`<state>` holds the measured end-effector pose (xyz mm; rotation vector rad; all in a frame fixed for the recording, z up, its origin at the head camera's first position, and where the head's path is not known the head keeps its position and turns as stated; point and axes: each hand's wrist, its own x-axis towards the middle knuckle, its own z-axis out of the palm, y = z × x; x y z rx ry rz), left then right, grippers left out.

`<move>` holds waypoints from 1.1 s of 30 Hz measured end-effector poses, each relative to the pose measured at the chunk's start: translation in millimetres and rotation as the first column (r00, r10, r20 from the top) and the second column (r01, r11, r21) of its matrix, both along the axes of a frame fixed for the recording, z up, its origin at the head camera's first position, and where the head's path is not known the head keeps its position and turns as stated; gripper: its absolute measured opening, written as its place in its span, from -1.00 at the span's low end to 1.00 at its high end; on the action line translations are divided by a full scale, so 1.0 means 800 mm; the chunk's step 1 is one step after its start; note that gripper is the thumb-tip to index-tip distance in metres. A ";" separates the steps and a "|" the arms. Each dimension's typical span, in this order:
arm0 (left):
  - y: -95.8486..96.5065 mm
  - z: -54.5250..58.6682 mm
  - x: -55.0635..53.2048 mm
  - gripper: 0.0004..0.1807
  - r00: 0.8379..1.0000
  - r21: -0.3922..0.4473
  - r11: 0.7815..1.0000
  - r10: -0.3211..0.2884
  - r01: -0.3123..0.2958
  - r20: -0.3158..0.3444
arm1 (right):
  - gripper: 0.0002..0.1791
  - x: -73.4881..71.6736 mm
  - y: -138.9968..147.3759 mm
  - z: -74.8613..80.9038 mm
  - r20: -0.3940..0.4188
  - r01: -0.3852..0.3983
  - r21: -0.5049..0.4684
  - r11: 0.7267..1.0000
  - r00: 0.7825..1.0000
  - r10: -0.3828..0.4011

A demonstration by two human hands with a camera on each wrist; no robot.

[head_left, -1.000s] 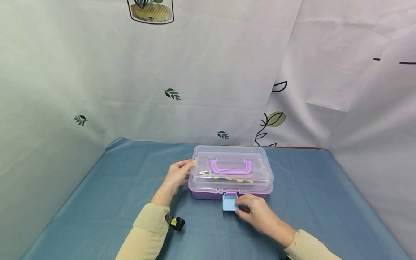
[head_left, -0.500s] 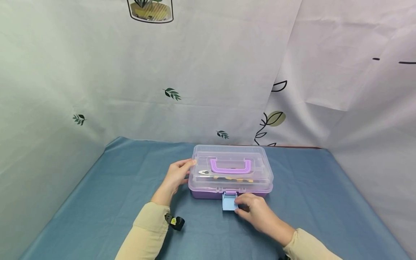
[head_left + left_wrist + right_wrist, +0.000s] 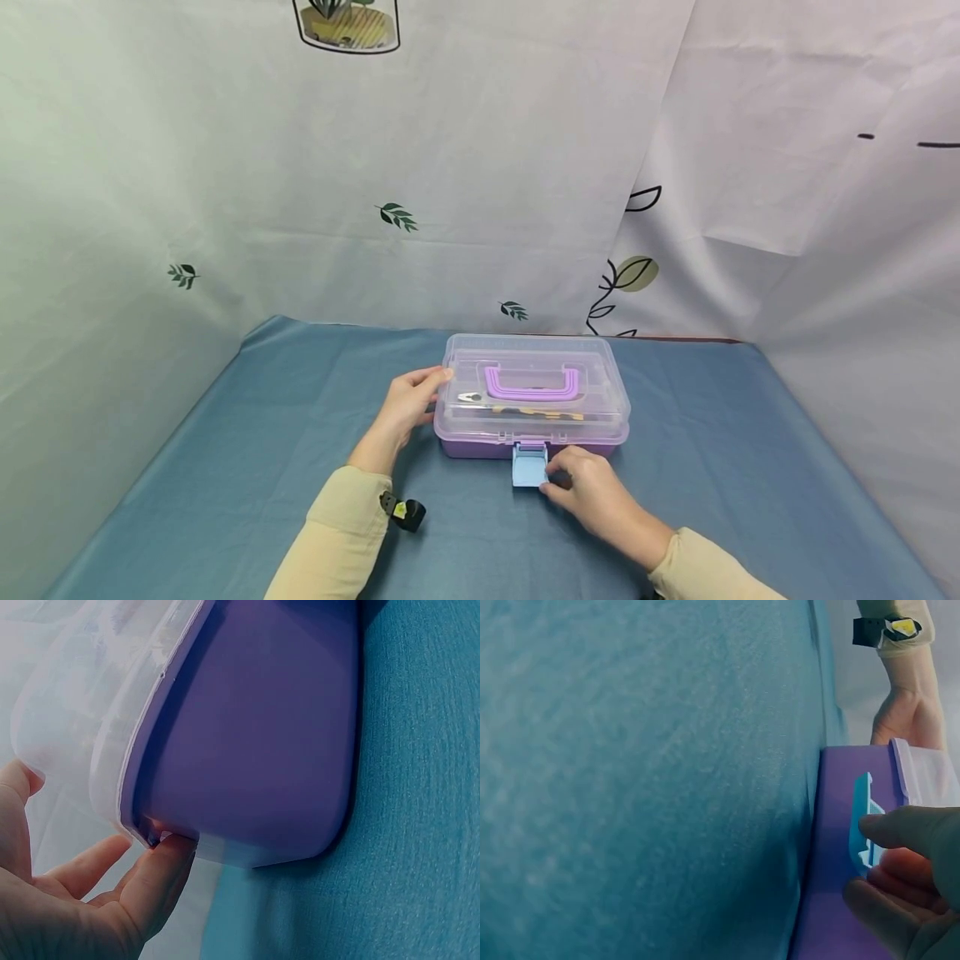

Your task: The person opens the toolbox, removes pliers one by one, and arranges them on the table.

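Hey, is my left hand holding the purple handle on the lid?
No, the left hand grips the box at its left end, apart from the purple handle.

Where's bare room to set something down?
Free: the blue cloth left of the left sleeve, between it and the right sleeve, and right of the purple box. Crowded: the box's left end, gripped by the left hand, and its front latch, at the right hand.

The head camera looks forward and down; wrist cameras (far closer) share the purple box [image 3: 232,731].
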<state>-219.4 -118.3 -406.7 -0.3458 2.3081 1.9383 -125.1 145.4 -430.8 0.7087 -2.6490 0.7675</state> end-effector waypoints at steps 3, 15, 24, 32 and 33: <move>0.000 0.001 0.000 -0.34 1.000 0.002 1.000 0.001 -0.001 0.003 | -0.82 0.001 -0.001 -0.002 0.006 0.017 -0.010 1.000 1.000 -0.017; -0.002 0.002 -0.002 -0.32 1.000 0.001 1.000 -0.006 0.006 0.003 | -0.63 0.005 -0.001 0.004 0.349 0.078 -0.229 0.970 0.937 0.007; 0.000 0.002 -0.001 -0.31 1.000 0.012 1.000 -0.014 0.014 0.003 | -0.47 0.004 0.004 0.003 0.443 0.077 -0.268 0.960 0.895 0.052; -0.002 0.001 0.001 -0.27 1.000 0.005 1.000 -0.023 0.023 0.001 | -0.48 0.001 0.010 0.004 0.443 0.029 -0.191 0.981 0.894 0.060; -0.003 0.000 0.002 -0.25 1.000 0.002 1.000 -0.029 0.029 -0.002 | -0.49 0.001 0.010 0.005 0.447 0.025 -0.182 0.983 0.892 0.060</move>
